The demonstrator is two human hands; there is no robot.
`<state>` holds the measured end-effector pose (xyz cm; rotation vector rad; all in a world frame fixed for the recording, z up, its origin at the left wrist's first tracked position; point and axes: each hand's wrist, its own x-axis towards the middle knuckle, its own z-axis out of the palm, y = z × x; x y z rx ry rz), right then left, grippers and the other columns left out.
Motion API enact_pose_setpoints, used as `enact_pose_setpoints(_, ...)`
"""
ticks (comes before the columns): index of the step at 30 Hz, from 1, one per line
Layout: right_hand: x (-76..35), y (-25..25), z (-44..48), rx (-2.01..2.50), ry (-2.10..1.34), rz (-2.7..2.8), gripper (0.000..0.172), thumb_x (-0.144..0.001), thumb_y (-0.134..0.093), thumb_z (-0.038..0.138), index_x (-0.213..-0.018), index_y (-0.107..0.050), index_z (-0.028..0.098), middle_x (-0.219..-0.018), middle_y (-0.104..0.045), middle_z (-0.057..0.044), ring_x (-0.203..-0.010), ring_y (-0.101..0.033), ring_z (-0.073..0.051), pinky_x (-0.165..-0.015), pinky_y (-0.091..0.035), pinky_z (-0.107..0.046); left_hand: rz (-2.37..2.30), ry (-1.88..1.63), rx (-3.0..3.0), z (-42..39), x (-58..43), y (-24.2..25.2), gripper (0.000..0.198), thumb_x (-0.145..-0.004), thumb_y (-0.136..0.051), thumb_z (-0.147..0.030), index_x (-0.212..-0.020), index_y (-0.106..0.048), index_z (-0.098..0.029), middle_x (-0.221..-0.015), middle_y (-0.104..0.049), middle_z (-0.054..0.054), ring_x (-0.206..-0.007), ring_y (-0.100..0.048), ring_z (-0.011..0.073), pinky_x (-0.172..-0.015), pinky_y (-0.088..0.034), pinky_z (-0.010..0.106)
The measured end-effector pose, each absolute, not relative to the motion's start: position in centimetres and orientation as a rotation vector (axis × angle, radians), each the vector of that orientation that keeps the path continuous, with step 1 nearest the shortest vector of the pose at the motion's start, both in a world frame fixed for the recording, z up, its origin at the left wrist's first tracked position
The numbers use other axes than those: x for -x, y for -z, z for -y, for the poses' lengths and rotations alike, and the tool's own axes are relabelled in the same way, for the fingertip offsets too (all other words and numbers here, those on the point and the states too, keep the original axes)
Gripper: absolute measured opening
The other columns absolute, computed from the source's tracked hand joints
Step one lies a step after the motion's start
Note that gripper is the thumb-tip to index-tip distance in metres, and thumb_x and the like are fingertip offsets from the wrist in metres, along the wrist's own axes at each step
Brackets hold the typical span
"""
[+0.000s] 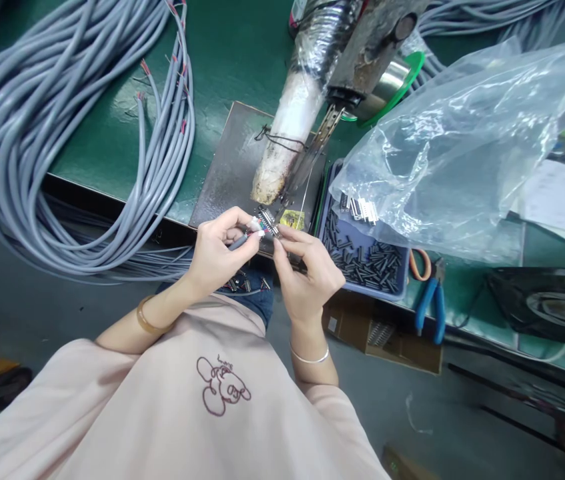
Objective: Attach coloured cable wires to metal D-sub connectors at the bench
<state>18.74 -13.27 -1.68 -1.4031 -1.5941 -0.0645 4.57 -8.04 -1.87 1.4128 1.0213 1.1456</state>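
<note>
My left hand (219,252) is closed, its thumb and finger pinching the end of a grey cable (238,243) with thin coloured wires fanned out. Against those wires lies a small metal multi-pin connector (268,220), pinched by the fingertips of my right hand (308,270). Both hands meet just in front of a dark plate (222,170) at the bench edge. Right above the connector, a wrapped white rod (282,143) with a burnt-looking tip slants down. Beside it a metal arm (325,130) guides a thin wire. The exact wire-to-pin contact is too small to tell.
A big coil of grey cables (69,133) fills the left. To the right are a blue tray (401,283) of short black tubes, a clear plastic bag (452,147), blue-handled pliers (429,303) and a green-rimmed spool (415,70). A cardboard box (402,343) sits below the bench.
</note>
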Motion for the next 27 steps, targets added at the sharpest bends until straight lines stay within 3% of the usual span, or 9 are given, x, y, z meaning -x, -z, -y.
enact_pose_setpoints(15,-18.8,1.0,13.0,1.431,0.129,1.611,0.01,-0.09,-0.071,0.015,-0.092,-0.072,0.025,-0.101,-0.082,-0.002,-0.091,-0.08,-0.017,-0.082,-0.065,-0.029,-1.089,-1.15,-1.501,7.7,-5.0,0.5,0.006,-0.077,-0.066,-0.018,-0.074,-0.061,-0.018,-0.058,-0.053,-0.005,-0.048,-0.043,0.0054,-0.048,-0.034,0.019)
enact_pose_setpoints(27,-19.6,1.2,13.9,1.451,0.091,1.668,0.008,-0.095,-0.064,0.017,-0.089,-0.064,0.023,-0.095,-0.082,-0.002,-0.084,-0.08,-0.015,-0.07,-0.063,-0.024,-1.036,-0.97,-1.363,8.3,-4.7,1.2,0.01,-0.073,-0.068,-0.018,-0.072,-0.058,-0.017,-0.059,-0.052,-0.004,-0.048,-0.036,0.0044,-0.047,-0.027,0.02)
